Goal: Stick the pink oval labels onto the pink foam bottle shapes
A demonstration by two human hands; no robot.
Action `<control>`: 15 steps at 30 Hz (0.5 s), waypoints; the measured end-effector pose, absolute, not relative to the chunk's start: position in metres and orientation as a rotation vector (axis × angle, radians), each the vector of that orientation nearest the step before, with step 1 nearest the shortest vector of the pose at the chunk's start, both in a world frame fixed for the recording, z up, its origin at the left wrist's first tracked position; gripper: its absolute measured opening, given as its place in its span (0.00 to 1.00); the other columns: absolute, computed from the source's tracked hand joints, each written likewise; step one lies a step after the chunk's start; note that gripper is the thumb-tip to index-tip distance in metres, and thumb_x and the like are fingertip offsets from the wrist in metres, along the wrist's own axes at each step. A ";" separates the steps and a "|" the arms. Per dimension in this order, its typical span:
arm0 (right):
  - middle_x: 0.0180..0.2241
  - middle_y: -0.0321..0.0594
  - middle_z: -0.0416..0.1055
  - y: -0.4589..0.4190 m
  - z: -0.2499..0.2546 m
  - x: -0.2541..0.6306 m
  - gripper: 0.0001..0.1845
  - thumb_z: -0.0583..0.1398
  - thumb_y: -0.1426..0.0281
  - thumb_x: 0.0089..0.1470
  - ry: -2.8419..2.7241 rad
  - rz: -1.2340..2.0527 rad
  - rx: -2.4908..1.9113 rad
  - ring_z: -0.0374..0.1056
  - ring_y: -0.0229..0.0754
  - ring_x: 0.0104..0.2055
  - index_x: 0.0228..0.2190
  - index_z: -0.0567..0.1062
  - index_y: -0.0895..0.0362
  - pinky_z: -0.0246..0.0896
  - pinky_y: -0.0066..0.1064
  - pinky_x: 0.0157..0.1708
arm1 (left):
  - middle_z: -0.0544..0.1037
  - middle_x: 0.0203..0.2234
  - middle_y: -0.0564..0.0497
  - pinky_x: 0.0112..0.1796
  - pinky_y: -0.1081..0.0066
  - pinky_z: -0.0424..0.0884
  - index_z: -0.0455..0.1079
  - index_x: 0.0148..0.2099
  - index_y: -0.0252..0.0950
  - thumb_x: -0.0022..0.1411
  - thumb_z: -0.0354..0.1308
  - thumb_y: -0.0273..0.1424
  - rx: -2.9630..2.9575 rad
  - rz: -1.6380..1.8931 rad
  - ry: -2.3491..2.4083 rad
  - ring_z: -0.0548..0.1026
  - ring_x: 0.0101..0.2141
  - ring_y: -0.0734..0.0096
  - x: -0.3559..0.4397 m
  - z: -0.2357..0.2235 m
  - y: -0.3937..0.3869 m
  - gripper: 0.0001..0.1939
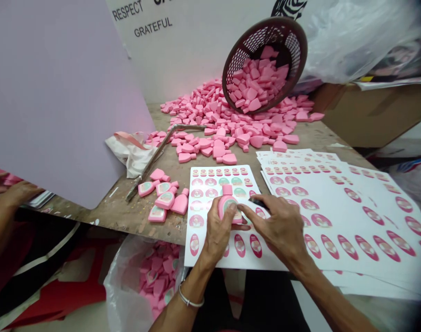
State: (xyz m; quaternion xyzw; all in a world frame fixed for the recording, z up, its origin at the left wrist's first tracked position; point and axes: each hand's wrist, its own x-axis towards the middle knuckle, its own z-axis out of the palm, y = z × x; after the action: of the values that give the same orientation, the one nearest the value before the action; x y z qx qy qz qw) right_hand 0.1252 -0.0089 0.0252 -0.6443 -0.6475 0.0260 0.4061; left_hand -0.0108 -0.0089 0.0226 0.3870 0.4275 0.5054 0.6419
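Over the front of the table, my left hand (218,226) grips a pink toy bottle (227,194) upright, with a pale green label on its face. My right hand (277,226) is closed round a thin black tool (258,202) whose kind I cannot make out. One right fingertip reaches to the label. Beneath both hands lies a sheet of stickers (205,249), printed with pink and green ovals and small shapes. Left of it is a small group of pink bottles (165,199), several bearing labels.
A brown basket (302,60) lies tipped at the back, spilling pink bottles (196,108). More sticker sheets (355,226) overlap on the right. A bent metal rod (151,161) and white cloth (131,152) lie left. Below hangs a plastic bag (119,276) of bottles. Another person's hand (22,192) shows beyond the lilac panel (58,92).
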 end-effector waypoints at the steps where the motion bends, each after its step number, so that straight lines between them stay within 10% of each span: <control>1: 0.35 0.46 0.76 -0.006 0.025 0.126 0.20 0.64 0.52 0.46 -1.594 0.079 -1.653 0.70 0.53 0.38 0.34 0.76 0.55 0.61 0.46 0.40 | 0.74 0.35 0.50 0.30 0.68 0.77 0.63 0.47 0.37 0.59 0.56 0.44 0.884 1.136 0.988 0.78 0.31 0.66 -0.011 0.022 -0.010 0.20; 8: 0.48 0.46 0.71 0.004 0.007 0.114 0.31 0.65 0.51 0.43 -1.347 0.812 -1.504 0.70 0.50 0.48 0.46 0.70 0.53 0.67 0.41 0.45 | 0.75 0.40 0.44 0.48 0.64 0.71 0.70 0.38 0.37 0.59 0.55 0.45 0.975 1.208 1.221 0.71 0.49 0.57 -0.012 0.024 -0.014 0.15; 15: 0.51 0.46 0.70 0.015 -0.003 0.142 0.36 0.67 0.53 0.41 -1.622 0.834 -1.528 0.69 0.50 0.49 0.50 0.67 0.52 0.68 0.40 0.45 | 0.76 0.31 0.49 0.30 0.68 0.73 0.66 0.43 0.35 0.57 0.58 0.46 0.948 1.112 1.255 0.75 0.27 0.68 -0.046 0.013 -0.007 0.20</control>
State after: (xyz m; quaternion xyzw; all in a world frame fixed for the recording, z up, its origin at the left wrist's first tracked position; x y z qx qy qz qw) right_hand 0.1419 0.0149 -0.0035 -0.5960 -0.6328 0.3253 0.3722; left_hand -0.0460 -0.0073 0.0126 0.4040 0.5348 0.4739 0.5711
